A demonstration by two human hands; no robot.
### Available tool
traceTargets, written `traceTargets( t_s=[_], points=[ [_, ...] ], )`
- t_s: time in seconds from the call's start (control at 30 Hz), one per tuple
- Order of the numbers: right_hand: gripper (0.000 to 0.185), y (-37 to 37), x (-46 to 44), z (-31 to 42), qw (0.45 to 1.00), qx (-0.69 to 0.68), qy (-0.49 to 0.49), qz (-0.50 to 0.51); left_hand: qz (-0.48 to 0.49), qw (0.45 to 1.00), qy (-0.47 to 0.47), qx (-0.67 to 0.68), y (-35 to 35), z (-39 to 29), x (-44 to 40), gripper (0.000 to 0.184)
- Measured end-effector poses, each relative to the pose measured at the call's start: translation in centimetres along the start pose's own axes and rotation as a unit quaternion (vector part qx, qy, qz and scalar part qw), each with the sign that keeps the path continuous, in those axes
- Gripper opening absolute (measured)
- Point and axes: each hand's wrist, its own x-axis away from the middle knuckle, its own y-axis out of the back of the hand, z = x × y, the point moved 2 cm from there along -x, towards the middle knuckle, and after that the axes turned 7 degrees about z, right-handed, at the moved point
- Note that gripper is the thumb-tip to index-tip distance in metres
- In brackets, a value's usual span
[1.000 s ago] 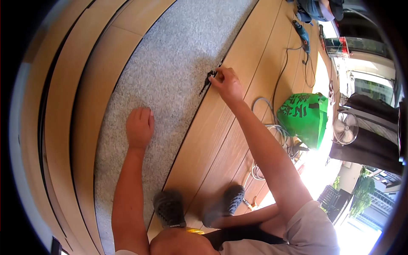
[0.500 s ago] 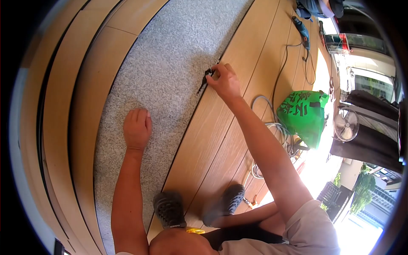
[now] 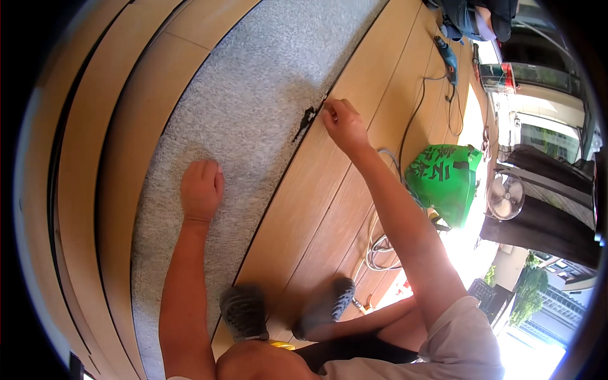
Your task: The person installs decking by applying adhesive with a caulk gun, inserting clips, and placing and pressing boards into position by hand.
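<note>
My left hand (image 3: 201, 190) rests as a closed fist on the speckled grey floor surface (image 3: 234, 76), with no object showing in it. Over the edge of the wood-look planks (image 3: 304, 209), my right hand (image 3: 346, 130) is closed, fingers curled together. Whatever its fingertips may hold is hidden. Just left of that hand, a small, irregular black piece (image 3: 306, 118) lies on the grey surface against the plank edge. It is apart from my fingers, and I cannot tell its kind.
Curved wood-look boards (image 3: 142, 101) rise along the left. On the right are a corded power drill (image 3: 447, 60), a green bag (image 3: 443, 174), coiled cable (image 3: 381, 253) and a fan (image 3: 505, 196). My dark clogs (image 3: 244, 311) stand at the plank edge. Part of another person (image 3: 472, 19) shows at top right.
My right hand has moved right, off the black piece, to above the planks. The black piece stays at the edge. My left hand keeps its place on the grey surface. The view has shifted slightly.
</note>
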Motion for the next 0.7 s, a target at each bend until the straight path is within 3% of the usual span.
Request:
traceTargets(
  t_s=[0.03, 0.1, 0.13, 0.2, 0.3, 0.7],
  points=[
    [0.02, 0.4, -0.2, -0.4, 1.0, 0.006, 0.004, 0.004, -0.004, 1.0, 0.006, 0.004, 0.0, 0.1, 0.0, 0.007],
    [0.018, 0.7, -0.6, -0.7, 0.989, 0.066, 0.135, -0.013, -0.001, 1.0, 0.0, 0.005, -0.1, 0.2, 0.1, 0.006],
    [0.018, 0.8, -0.9, -1.0, 0.988, 0.067, 0.138, -0.009, -0.002, 1.0, 0.005, 0.006, -0.1, 0.2, 0.2, 0.006],
    [0.016, 0.7, -1.4, -0.6, 0.958, 0.129, 0.256, 0.004, -0.012, 1.0, 0.004, -0.011, -0.1, 0.1, 0.2, 0.007],
    [0.017, 0.9, -1.7, -0.4, 0.947, 0.176, 0.262, 0.058, -0.021, 1.0, 0.004, -0.017, -0.1, 0.1, 0.3, 0.008],
    [0.022, 0.9, -1.9, -0.2, 0.936, 0.226, 0.254, 0.091, 0.013, 1.0, 0.013, 0.002, -0.1, 0.2, 0.1, 0.005]
  ],
)
